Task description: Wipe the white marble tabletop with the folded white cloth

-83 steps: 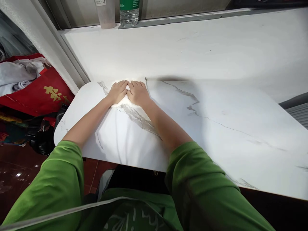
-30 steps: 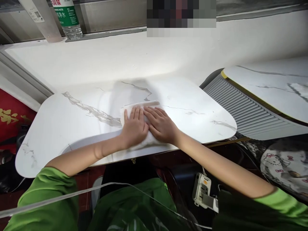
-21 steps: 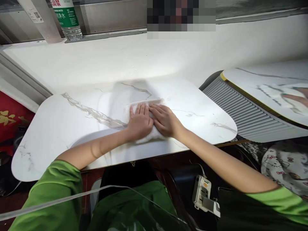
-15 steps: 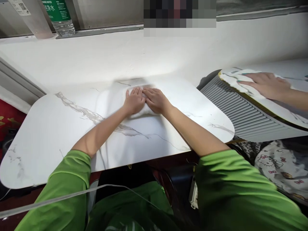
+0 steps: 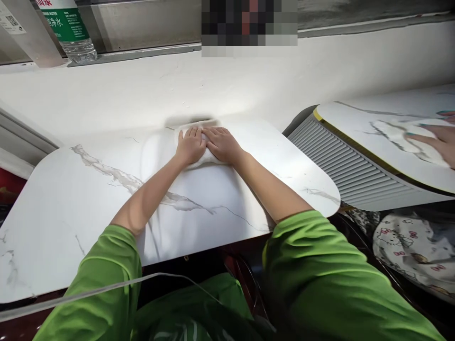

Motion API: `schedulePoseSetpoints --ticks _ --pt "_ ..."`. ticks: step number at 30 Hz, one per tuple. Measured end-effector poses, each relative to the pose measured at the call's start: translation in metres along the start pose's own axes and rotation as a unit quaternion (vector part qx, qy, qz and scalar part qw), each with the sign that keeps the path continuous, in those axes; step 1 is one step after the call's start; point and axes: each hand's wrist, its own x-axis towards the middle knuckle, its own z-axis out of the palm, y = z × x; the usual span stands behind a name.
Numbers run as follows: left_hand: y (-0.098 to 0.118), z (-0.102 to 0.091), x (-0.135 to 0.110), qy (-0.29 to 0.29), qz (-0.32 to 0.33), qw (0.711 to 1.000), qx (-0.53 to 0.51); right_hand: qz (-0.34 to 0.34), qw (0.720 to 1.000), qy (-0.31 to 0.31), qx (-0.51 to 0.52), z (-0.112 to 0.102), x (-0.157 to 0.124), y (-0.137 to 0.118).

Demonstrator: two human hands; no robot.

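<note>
A folded white cloth (image 5: 199,163) lies on the white marble-look tabletop (image 5: 88,189), near its far edge by the wall. My left hand (image 5: 190,146) and my right hand (image 5: 222,143) rest side by side on top of it, fingers stretched flat and pressing it down. Most of the cloth is hidden under my palms. Both arms reach out straight from green sleeves.
A water bottle (image 5: 69,28) and a clear cup (image 5: 24,33) stand on the ledge at the back left. To the right is a ribbed grey unit (image 5: 341,161) under a second marble table (image 5: 373,137), where another person's hand (image 5: 435,142) presses a white cloth (image 5: 401,135).
My two hands have pushed the cloth away from me, from near the table's front edge to its far edge. The other person's hand has slid right on the neighbouring table.
</note>
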Motion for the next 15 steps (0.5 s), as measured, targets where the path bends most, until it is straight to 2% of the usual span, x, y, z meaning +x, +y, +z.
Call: schedulePoseSetpoints --ticks 2,5,10,12,15 --pt "0.018 0.001 -0.018 -0.013 0.001 1.000 0.002 -0.017 1.000 0.000 0.006 -0.008 -0.024 0.001" --pt "0.054 0.004 -0.051 -0.038 0.022 0.999 -0.001 -0.039 0.999 -0.003 0.007 -0.025 -0.074 0.002" --pt "0.109 0.013 -0.108 -0.057 0.074 0.995 -0.025 -0.008 1.000 0.002 0.000 -0.055 -0.166 -0.007" --pt "0.123 0.016 -0.124 -0.050 0.090 0.994 -0.029 0.002 1.000 0.002 0.003 -0.063 -0.190 -0.012" --pt "0.134 0.019 -0.137 -0.035 0.104 0.994 -0.027 0.002 1.000 0.004 0.008 -0.069 -0.206 -0.017"
